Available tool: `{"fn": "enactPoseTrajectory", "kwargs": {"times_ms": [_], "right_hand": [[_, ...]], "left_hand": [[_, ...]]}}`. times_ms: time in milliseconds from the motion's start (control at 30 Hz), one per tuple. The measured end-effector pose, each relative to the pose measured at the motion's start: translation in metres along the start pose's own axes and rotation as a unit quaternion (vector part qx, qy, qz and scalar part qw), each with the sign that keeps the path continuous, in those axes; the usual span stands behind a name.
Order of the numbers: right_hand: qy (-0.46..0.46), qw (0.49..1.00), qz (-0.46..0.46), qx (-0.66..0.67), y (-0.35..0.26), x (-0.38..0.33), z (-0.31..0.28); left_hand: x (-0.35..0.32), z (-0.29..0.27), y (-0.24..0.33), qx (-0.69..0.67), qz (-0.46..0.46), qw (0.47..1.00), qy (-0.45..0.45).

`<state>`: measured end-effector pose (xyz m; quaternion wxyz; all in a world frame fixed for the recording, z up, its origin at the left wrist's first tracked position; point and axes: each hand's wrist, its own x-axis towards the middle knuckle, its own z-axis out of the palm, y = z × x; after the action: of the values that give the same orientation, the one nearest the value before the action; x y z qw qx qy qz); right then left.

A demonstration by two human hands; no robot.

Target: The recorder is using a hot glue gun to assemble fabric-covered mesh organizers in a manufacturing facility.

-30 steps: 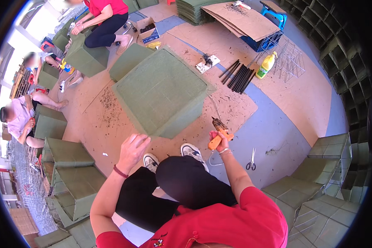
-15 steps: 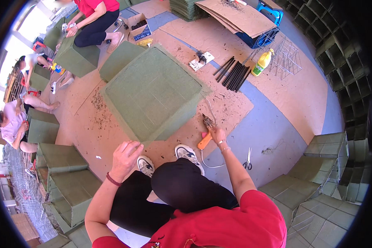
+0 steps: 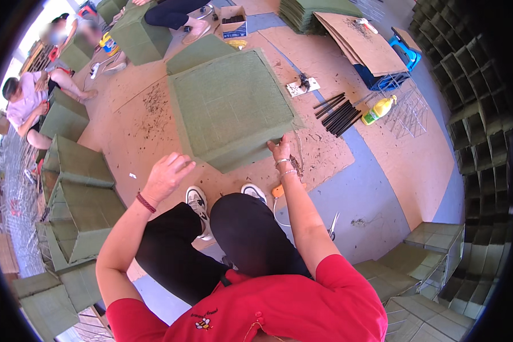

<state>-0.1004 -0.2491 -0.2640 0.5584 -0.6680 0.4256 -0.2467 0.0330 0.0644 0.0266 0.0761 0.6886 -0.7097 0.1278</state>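
A large square box covered in green mesh fabric (image 3: 233, 100) stands on the floor in front of me. My left hand (image 3: 168, 176) hangs in the air off its near left corner, fingers loosely bent and apart, with nothing in them. At the box's near right side is my right hand (image 3: 279, 151), thumb and fingers apart against the fabric; whether they press on it is hard to see. An orange glue gun (image 3: 277, 191) lies on the floor beside my right wrist, which partly hides it. A white cord trails from it.
Scissors (image 3: 333, 225) lie right of my forearm. Farther right are black sticks (image 3: 339, 117), a yellow bottle (image 3: 379, 110) and a wire frame (image 3: 407, 114). Green boxes (image 3: 77, 196) stack at left, more at right. A cardboard-topped blue crate (image 3: 382, 77) stands behind. Co-workers (image 3: 28, 102) sit at far left.
My right hand has let go of the orange glue gun and moved up to the box's side. My left hand stays raised. The whole view has shifted with my head.
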Motion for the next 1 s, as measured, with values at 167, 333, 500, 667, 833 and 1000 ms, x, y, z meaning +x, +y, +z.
{"fn": "enactPoseTrajectory", "kwargs": {"times_ms": [167,333,500,667,833,1000], "right_hand": [[-0.012,1.0,-0.01,0.009,0.021,0.0,-0.01],[0.045,0.994,-0.081,-0.053,-0.005,-0.034,-0.031],[-0.173,0.963,0.099,0.181,-0.089,-0.085,-0.07],[-0.235,0.908,0.063,0.341,-0.161,-0.095,-0.072],[-0.196,0.911,0.018,0.363,-0.165,-0.086,-0.048],[-0.164,0.928,0.014,0.333,-0.162,-0.084,-0.041]], "left_hand": [[-0.035,-0.003,0.007,0.007,-0.052,0.998,-0.041],[-0.026,0.053,0.037,-0.564,-0.333,0.748,-0.109],[0.039,0.069,0.047,-0.746,-0.311,0.575,-0.125],[0.08,0.088,0.053,-0.869,-0.317,0.371,-0.082],[0.091,0.095,0.058,-0.868,-0.328,0.371,-0.043],[0.097,0.104,0.058,-0.858,-0.34,0.384,-0.031]]}}
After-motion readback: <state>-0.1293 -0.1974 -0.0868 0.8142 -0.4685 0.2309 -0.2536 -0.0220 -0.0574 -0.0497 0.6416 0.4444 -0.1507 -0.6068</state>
